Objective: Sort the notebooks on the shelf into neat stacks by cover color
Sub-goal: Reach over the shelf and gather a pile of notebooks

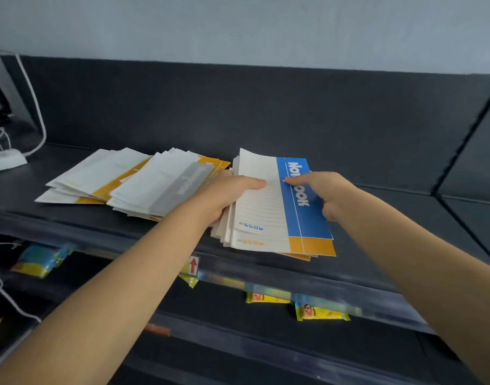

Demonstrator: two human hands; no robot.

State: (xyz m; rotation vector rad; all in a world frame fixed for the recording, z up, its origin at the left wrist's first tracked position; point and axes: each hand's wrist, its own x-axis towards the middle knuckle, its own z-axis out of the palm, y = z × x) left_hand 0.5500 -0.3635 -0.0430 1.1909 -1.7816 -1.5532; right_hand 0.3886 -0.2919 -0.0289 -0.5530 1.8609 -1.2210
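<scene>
On the dark shelf (377, 223) a stack of notebooks lies at the centre, topped by a blue-covered notebook (299, 218) with an orange-covered notebook (316, 247) showing just below it. My left hand (230, 193) grips the stack's left edge, thumb lying on the top cover. My right hand (321, 190) holds the blue notebook at its right edge, thumb on the cover. To the left, a loose untidy pile (127, 182) mixes grey-covered and orange-covered notebooks, fanned out and overlapping.
A white power strip (5, 162) with white cables sits at the shelf's far left. The lower shelves hold yellow and blue snack packets (318, 312). A red arrow label (193, 265) hangs on the shelf's front edge. Bare shelf extends to the right of the stack.
</scene>
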